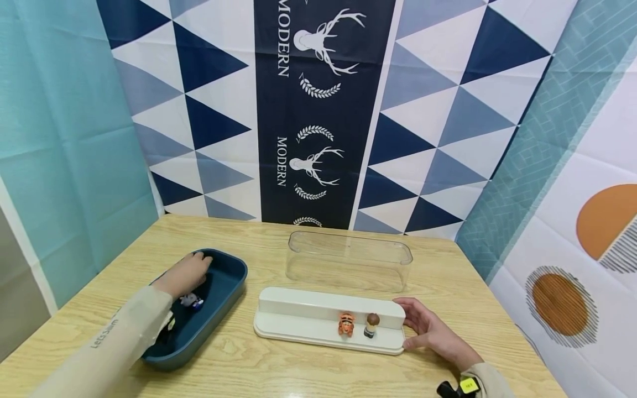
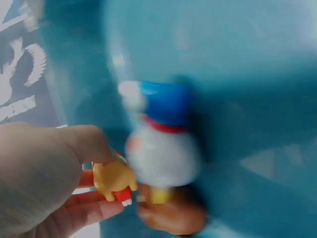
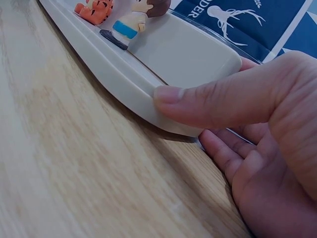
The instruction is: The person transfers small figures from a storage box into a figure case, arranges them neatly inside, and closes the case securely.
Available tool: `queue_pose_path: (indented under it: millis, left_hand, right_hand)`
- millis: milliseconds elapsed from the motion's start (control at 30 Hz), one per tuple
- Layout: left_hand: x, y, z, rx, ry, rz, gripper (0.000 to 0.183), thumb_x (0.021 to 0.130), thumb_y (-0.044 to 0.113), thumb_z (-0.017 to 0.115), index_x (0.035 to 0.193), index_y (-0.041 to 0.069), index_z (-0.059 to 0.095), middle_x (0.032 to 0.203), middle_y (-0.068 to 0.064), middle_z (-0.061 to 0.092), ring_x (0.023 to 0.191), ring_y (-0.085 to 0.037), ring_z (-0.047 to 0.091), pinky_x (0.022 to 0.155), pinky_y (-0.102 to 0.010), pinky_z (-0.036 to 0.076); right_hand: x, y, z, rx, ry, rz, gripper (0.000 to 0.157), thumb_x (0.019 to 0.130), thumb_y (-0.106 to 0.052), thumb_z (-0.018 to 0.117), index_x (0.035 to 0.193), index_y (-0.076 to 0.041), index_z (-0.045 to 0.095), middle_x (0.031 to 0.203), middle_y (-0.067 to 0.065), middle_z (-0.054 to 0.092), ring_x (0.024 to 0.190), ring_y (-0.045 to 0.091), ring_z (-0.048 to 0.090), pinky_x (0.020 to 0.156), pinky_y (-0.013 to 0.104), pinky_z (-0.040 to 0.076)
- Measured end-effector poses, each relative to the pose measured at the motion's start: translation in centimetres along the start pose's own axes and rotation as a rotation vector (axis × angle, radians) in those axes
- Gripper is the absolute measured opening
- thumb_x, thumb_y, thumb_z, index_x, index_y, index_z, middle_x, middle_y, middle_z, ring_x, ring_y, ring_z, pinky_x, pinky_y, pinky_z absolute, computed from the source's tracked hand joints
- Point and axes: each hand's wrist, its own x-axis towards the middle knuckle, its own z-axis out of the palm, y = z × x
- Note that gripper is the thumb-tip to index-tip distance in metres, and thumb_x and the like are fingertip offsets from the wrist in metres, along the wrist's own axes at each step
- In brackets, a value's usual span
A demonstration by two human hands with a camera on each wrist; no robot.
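Desk [image 1: 278, 371]: pale wood grain.
Blue tub [image 1: 219, 319]: toward the desk's left edge.
Clear cover [image 1: 348, 262]: near the far edge, apart from the stand.
White stand [image 1: 308, 326]: mid-desk, between tub and right edge.
Right hand [image 1: 430, 326]: grip holding the stand's right end.
Left hand [image 1: 184, 275]: inside the tub, grip pinching a yellow-and-red figure [image 2: 113, 179].
Blue-capped figure [image 2: 166, 153]: in the tub, blurred, just beside those fingers.
Orange striped figure [image 1: 346, 324] and brown-haired figure [image 1: 371, 325]: on the stand's ledge, toward its right end.

Progress, as judged: two figures placed; the pinched one and those in the tub remain, the cover probably last. Full count cannot be told.

Views: only the left wrist shows the pinched figure; the head view hides it behind the hand. The right wrist shows the thumb on the stand's rim and the brown-haired figure's turquoise waistband.
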Motion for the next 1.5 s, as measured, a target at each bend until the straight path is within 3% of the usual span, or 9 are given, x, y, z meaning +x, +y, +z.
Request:
queue_pose_path:
  millis: [233, 433, 600, 733, 867, 967, 1133, 1267, 1500]
  left_hand:
    - [1.6, -0.3, -3.0, -0.418, 0.038, -0.066, 0.040, 0.097, 0.000, 0.054, 0.132, -0.018, 0.046, 0.105, -0.029, 0.061, 0.080, -0.028, 0.060, 0.069, -0.042, 0.051]
    - [2.0, 0.5, -4.6, -0.733, 0.053, -0.145, 0.044, 0.104, 0.005, 0.044, 0.143, -0.013, 0.037, 0.122, -0.033, 0.058, 0.097, -0.034, 0.063, 0.084, -0.048, 0.053]
    - [2.2, 1.3, -5.0, -1.082, 0.045, -0.212, 0.046, 0.108, 0.009, 0.038, 0.151, -0.006, 0.031, 0.138, -0.032, 0.047, 0.119, -0.040, 0.054, 0.101, -0.050, 0.046]
    - [2.6, 1.8, -4.9, -1.362, 0.054, -0.237, 0.048, 0.108, 0.008, 0.032, 0.155, -0.003, 0.026, 0.151, -0.029, 0.030, 0.126, -0.034, 0.047, 0.102, -0.035, 0.046]
    - [3.0, 2.6, -4.5, -1.593, 0.091, -0.243, 0.049, 0.107, 0.004, 0.029, 0.154, -0.006, 0.024, 0.154, -0.027, 0.024, 0.116, -0.018, 0.052, 0.094, -0.023, 0.049]
    - [3.3, 3.5, -4.1, -1.745, 0.105, -0.256, 0.051, 0.104, 0.001, 0.030, 0.154, -0.008, 0.021, 0.151, -0.027, 0.028, 0.106, -0.012, 0.056, 0.091, -0.023, 0.050]
    - [3.9, 5.6, -3.5, -1.872, 0.131, -0.289, 0.046, 0.106, 0.007, 0.041, 0.150, -0.002, 0.031, 0.144, -0.020, 0.046, 0.102, -0.010, 0.061, 0.090, -0.023, 0.049]
    - [4.4, 7.1, -3.3, -1.873, 0.161, -0.288, 0.026, 0.103, 0.006, 0.052, 0.129, 0.009, 0.049, 0.132, -0.013, 0.061, 0.100, -0.009, 0.064, 0.087, -0.022, 0.050]
    - [4.7, 9.0, -2.7, -1.970, 0.106, -0.212, 0.023, 0.102, -0.003, 0.048, 0.120, 0.012, 0.052, 0.116, -0.007, 0.068, 0.101, -0.012, 0.067, 0.091, -0.026, 0.052]
  right_hand:
    - [-0.1, 0.1, -0.1, -0.003, 0.001, -0.006, 0.082, 0.076, 0.016, 0.070, 0.147, 0.005, 0.030, 0.137, -0.004, 0.052, 0.125, 0.006, 0.051, 0.103, 0.019, 0.040]
    - [-0.1, 0.1, -0.2, -0.012, 0.012, 0.017, 0.082, 0.076, 0.015, 0.071, 0.147, 0.004, 0.031, 0.137, -0.004, 0.052, 0.124, 0.006, 0.052, 0.103, 0.019, 0.040]
    - [-0.1, 0.2, -0.3, -0.026, 0.015, 0.028, 0.083, 0.075, 0.015, 0.072, 0.147, 0.003, 0.031, 0.137, -0.004, 0.052, 0.124, 0.006, 0.052, 0.103, 0.019, 0.041]
    - [0.0, 0.3, -0.4, -0.021, 0.006, 0.010, 0.083, 0.075, 0.015, 0.071, 0.146, 0.006, 0.030, 0.137, -0.003, 0.052, 0.124, 0.006, 0.052, 0.103, 0.019, 0.040]
    - [0.0, 0.2, -0.3, -0.014, 0.004, 0.001, 0.083, 0.076, 0.015, 0.071, 0.146, 0.007, 0.029, 0.137, -0.004, 0.052, 0.124, 0.006, 0.051, 0.103, 0.019, 0.040]
    - [0.0, 0.2, -0.3, -0.013, -0.001, -0.004, 0.082, 0.076, 0.014, 0.071, 0.146, 0.007, 0.028, 0.138, -0.004, 0.052, 0.125, 0.005, 0.051, 0.103, 0.019, 0.040]
    - [-0.5, 0.3, -0.4, -0.011, -0.004, 0.012, 0.083, 0.077, 0.014, 0.071, 0.146, 0.007, 0.028, 0.138, -0.006, 0.052, 0.125, 0.004, 0.051, 0.103, 0.019, 0.040]
    - [-0.5, 0.3, -0.6, -0.016, -0.006, 0.017, 0.083, 0.077, 0.014, 0.071, 0.147, 0.007, 0.027, 0.138, -0.006, 0.052, 0.125, 0.005, 0.051, 0.103, 0.018, 0.039]
    - [-0.2, 0.3, -0.4, -0.005, -0.012, 0.005, 0.082, 0.078, 0.015, 0.070, 0.147, 0.008, 0.027, 0.138, -0.004, 0.052, 0.124, 0.006, 0.052, 0.103, 0.019, 0.040]
